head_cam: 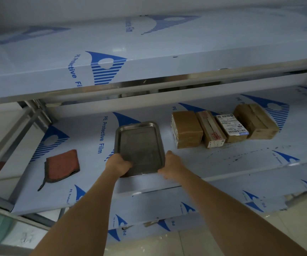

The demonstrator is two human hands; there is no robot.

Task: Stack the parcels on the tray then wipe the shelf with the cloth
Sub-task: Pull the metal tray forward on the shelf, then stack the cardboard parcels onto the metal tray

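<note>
A bare steel tray (139, 145) lies on the middle shelf (213, 163), which is covered in white and blue protective film. My left hand (118, 164) grips the tray's near left corner. My right hand (171, 165) rests against its near right corner, fingers curled at the rim. Several brown cardboard parcels stand in a row to the right: a taped box (186, 129), a narrow box (211, 131), a box with a white label (232, 127) and a far box (257, 121). A red-brown cloth (63, 165) with a grey edge lies to the left.
An upper shelf (112, 58) overhangs the middle one. A lower shelf (186, 209) juts out beneath my arms. Metal frame posts (30, 115) stand at the left. Dark specks (237, 159) mark the film in front of the parcels.
</note>
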